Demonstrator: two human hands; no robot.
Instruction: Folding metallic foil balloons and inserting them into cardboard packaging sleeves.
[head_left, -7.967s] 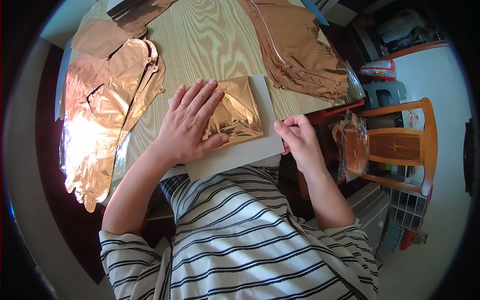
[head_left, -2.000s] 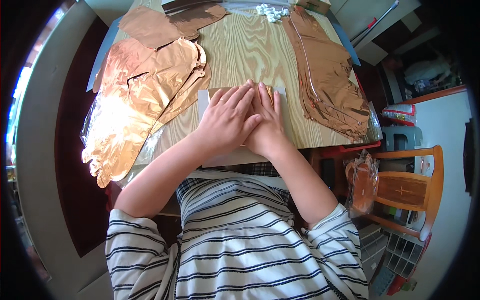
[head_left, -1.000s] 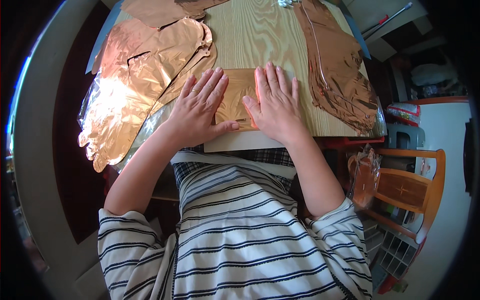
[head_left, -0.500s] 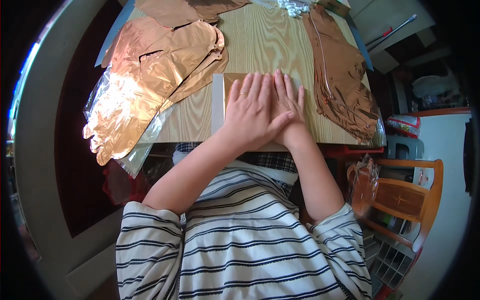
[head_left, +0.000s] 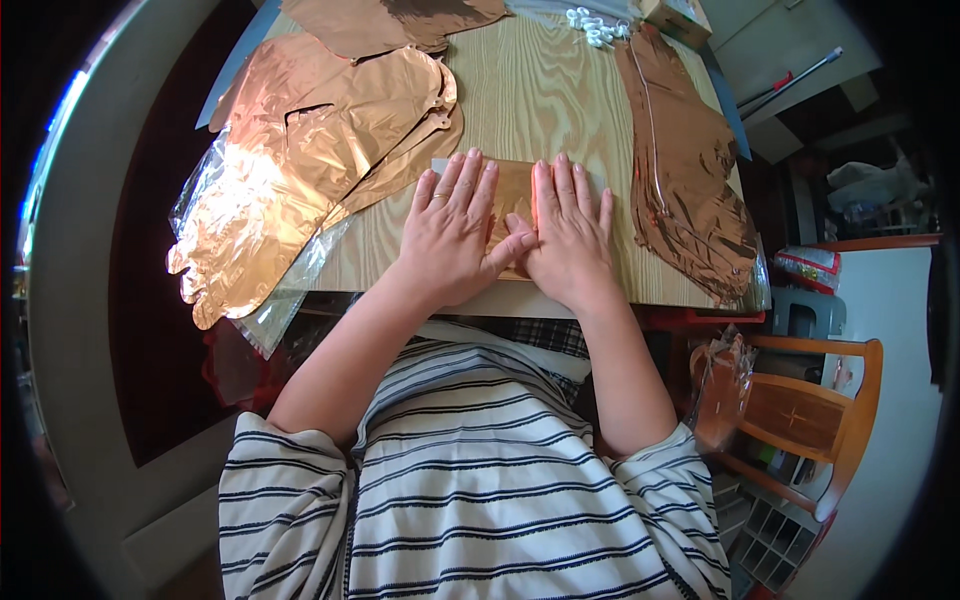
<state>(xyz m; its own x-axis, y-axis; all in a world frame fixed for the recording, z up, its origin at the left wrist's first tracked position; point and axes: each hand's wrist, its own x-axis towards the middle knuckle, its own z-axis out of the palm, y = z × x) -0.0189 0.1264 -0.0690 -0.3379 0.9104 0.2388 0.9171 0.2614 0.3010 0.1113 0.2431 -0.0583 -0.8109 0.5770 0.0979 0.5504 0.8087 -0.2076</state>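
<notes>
My left hand (head_left: 452, 235) lies flat with its fingers stretched out on the left part of a folded copper-coloured foil sheet (head_left: 514, 185). On its right part rests my right hand (head_left: 572, 237), also flat, fingers stretched. The thumbs come together over the foil near the table's front edge. Beneath the foil, the corner of a greyish flat board (head_left: 439, 163) shows past my left fingertips; most of it is covered by my hands. Neither hand grips anything.
Flat copper foil balloons (head_left: 340, 130) lie at the left on clear plastic, overhanging the wooden table (head_left: 530, 90). More brown foil pieces (head_left: 685, 150), with a thin white cord, lie at the right. White bundles (head_left: 597, 27) and a cardboard box (head_left: 678, 20) sit at the back. A wooden chair (head_left: 800, 410) stands right.
My hands have slid apart: the left moved leftward off the right, which it partly covered before. More of the copper foil now shows between them.
</notes>
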